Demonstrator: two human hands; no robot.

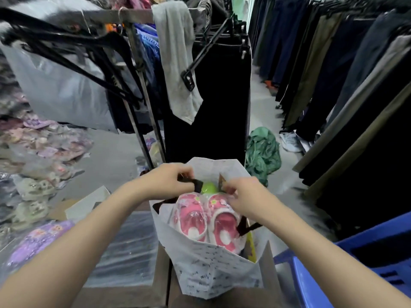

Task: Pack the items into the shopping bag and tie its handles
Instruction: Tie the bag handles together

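Head view: a white printed shopping bag [213, 272] stands open in a brown cardboard box [270, 292]. Inside the bag lie a pair of pink children's shoes [206, 221] wrapped in clear plastic, with a lime-green item [209, 187] behind them. The left hand [169, 181] pinches a black handle strap [195, 182] at the bag's far rim. The right hand [246, 196] has its fingers closed at the bag's right rim; another black strap [246, 227] sits below that wrist

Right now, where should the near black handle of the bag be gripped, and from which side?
Grip the black handle at its loop near the right wall of the bag, coming from above. It stands free beside the pink shoes, while the right hand is closest.
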